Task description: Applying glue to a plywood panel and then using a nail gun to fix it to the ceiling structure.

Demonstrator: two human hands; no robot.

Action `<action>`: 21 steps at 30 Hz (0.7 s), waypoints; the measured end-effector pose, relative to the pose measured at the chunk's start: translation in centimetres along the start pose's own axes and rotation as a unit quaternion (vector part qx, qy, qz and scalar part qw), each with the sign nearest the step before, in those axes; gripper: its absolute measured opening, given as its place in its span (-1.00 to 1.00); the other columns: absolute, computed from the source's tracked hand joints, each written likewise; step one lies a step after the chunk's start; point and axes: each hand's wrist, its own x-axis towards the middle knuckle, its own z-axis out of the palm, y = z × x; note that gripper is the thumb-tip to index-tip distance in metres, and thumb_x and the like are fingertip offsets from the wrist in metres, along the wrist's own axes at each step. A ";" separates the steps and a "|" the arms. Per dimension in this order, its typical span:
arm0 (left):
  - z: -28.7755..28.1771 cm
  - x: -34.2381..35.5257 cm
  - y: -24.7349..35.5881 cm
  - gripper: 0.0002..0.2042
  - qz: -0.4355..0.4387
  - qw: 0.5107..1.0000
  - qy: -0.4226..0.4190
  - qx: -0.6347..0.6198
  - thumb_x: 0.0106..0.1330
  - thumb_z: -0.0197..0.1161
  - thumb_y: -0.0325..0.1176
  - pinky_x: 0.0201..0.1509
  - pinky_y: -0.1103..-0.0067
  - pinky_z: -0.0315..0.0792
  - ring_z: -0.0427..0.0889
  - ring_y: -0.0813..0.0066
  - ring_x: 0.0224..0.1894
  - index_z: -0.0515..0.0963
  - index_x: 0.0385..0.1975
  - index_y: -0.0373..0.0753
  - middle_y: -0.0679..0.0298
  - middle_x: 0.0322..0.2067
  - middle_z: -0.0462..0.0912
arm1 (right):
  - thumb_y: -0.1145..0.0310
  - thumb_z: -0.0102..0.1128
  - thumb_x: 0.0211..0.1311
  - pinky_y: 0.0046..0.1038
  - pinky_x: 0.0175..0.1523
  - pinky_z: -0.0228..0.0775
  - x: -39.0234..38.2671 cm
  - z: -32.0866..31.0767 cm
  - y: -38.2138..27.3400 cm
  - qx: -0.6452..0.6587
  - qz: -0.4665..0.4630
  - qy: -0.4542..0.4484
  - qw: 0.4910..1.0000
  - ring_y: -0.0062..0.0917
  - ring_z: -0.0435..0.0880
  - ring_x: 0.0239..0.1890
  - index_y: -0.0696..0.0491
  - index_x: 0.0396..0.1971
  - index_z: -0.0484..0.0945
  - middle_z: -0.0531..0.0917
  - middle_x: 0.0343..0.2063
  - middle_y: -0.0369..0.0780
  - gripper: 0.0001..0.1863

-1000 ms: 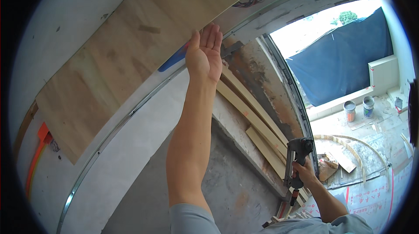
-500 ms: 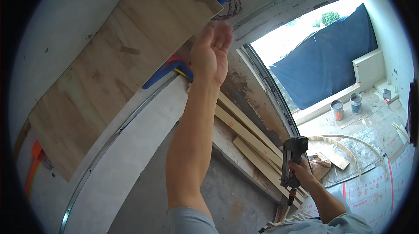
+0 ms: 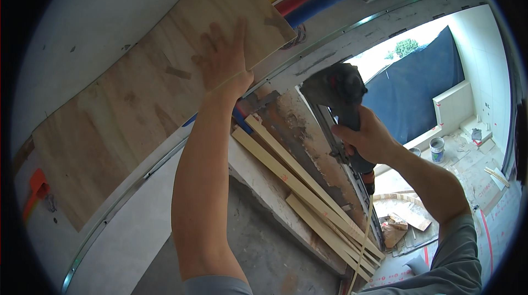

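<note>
Two arms reach up; the left hand (image 3: 223, 61) is flat and open, fingers spread, pressing the big pale brown plywood board (image 3: 148, 94) against the white ceiling (image 3: 82, 14); the right hand (image 3: 366, 138) is wrapped around the handle of a dark nail gun (image 3: 335, 97), whose nose seems to stay just beside the board's edge; long pale wood strips (image 3: 297, 185) lie below.

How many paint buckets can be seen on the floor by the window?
1: a bucket stands on the floor below the window's dark sheet, right of the right hand. Others may be hidden behind that hand and its nail gun.
</note>
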 end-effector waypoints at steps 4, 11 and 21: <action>0.3 0.5 0.2 0.01 0.010 1.000 -0.009 -0.015 0.08 0.37 -0.31 0.24 -0.15 0.26 0.03 -0.19 0.45 -0.18 0.49 0.21 -0.11 0.41 -0.05 | 0.24 0.20 0.25 -0.44 -0.38 0.52 2.9 0.2 -3.8 -0.086 -0.044 0.030 0.995 -0.57 0.59 -0.62 0.21 -0.07 0.43 0.61 -0.52 -0.17 -0.60; 0.3 0.6 -0.3 0.02 0.014 1.000 -0.004 -0.012 0.06 0.38 -0.30 0.21 -0.12 0.29 0.02 -0.18 0.45 -0.17 0.49 0.19 -0.13 0.41 -0.05 | 0.20 0.20 0.22 -0.42 -0.35 0.56 4.2 1.7 -6.9 -0.152 -0.048 0.016 0.987 -0.45 0.67 -0.55 0.30 -0.05 0.44 0.65 -0.47 -0.09 -0.52; 1.6 0.0 -1.7 -0.04 0.004 0.998 0.051 -0.040 0.02 0.40 -0.33 0.21 -0.09 0.32 0.14 -0.05 0.41 -0.04 0.45 -0.02 -0.02 0.39 0.04 | 0.26 0.27 0.20 -0.51 -0.50 0.43 1.9 1.5 -14.1 -0.243 -0.184 0.080 0.949 -0.58 0.59 -0.64 0.20 -0.09 0.50 0.59 -0.60 -0.22 -0.62</action>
